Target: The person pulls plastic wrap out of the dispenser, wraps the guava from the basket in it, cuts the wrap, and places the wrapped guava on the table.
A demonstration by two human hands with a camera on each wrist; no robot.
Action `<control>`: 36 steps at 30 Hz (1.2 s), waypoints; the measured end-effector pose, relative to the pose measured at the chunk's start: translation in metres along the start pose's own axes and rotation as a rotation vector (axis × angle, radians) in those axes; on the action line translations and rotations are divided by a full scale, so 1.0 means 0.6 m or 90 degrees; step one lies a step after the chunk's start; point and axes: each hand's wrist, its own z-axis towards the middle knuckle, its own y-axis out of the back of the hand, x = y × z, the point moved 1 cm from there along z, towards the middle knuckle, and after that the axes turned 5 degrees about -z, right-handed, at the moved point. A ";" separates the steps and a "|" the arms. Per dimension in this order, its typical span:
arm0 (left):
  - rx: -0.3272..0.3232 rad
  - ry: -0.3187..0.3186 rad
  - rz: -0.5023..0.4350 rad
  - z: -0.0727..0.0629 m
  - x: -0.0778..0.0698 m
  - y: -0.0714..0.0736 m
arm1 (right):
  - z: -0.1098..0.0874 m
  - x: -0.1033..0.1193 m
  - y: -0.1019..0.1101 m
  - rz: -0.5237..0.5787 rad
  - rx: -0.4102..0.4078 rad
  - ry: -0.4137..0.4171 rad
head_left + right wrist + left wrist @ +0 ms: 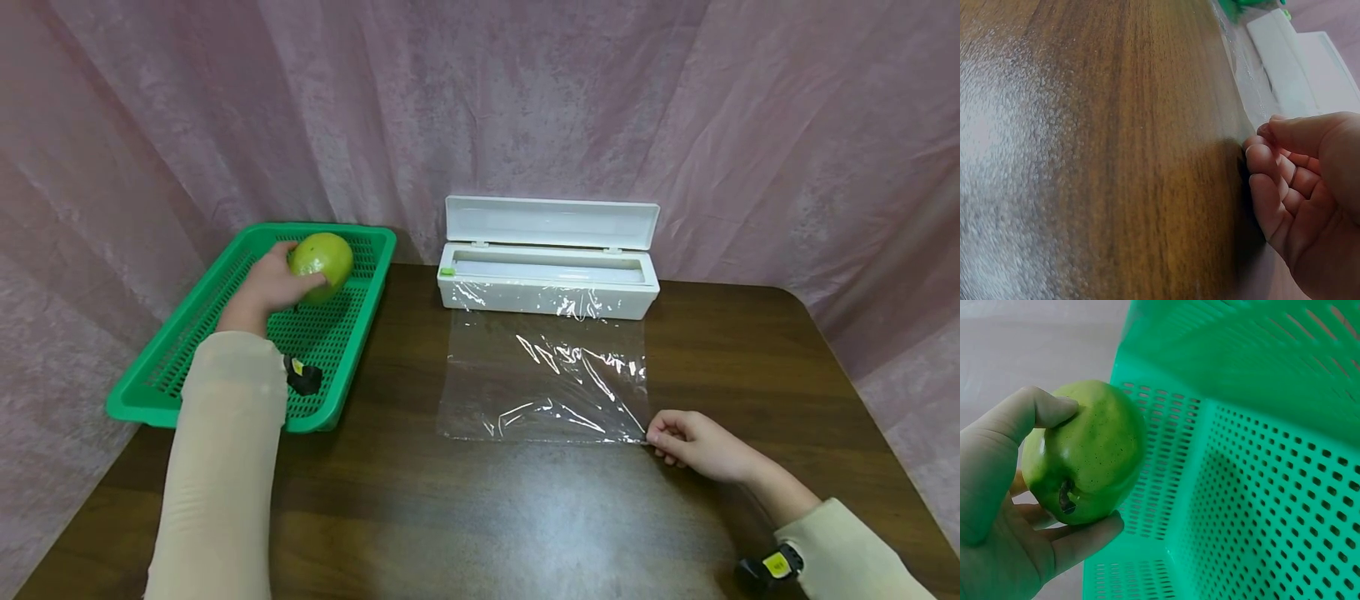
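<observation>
My left hand (272,282) grips a green, round fruit with a dark stem (1088,450), which looks like a pomelo or mango, over the far part of a green plastic basket (360,333). The left wrist view shows the thumb on top and the other fingers beneath. Clear plastic wrap (547,383) stretches from a white dispenser box (547,296) toward the table's front. At the sheet's near right corner, my right hand (697,444) pinches the film between thumb and index finger; its other fingers are curled.
The dispenser's white lid (551,222) stands raised at the back. A brown wooden table (480,517) lies under everything, with a pink curtain (555,100) behind it. The basket stands left of the film, its perforated walls rising around its floor.
</observation>
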 end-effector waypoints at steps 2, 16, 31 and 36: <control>-0.004 -0.005 -0.005 -0.003 -0.004 0.002 | 0.000 0.000 0.000 -0.001 -0.001 0.001; -0.052 -0.041 -0.041 -0.020 -0.026 0.015 | -0.004 0.003 -0.001 -0.002 -0.003 0.005; -0.062 -0.068 -0.058 -0.047 -0.065 0.017 | -0.006 0.005 0.000 -0.003 -0.003 0.009; -0.071 -0.086 -0.059 -0.051 -0.074 0.016 | -0.006 0.004 -0.001 -0.003 -0.002 0.010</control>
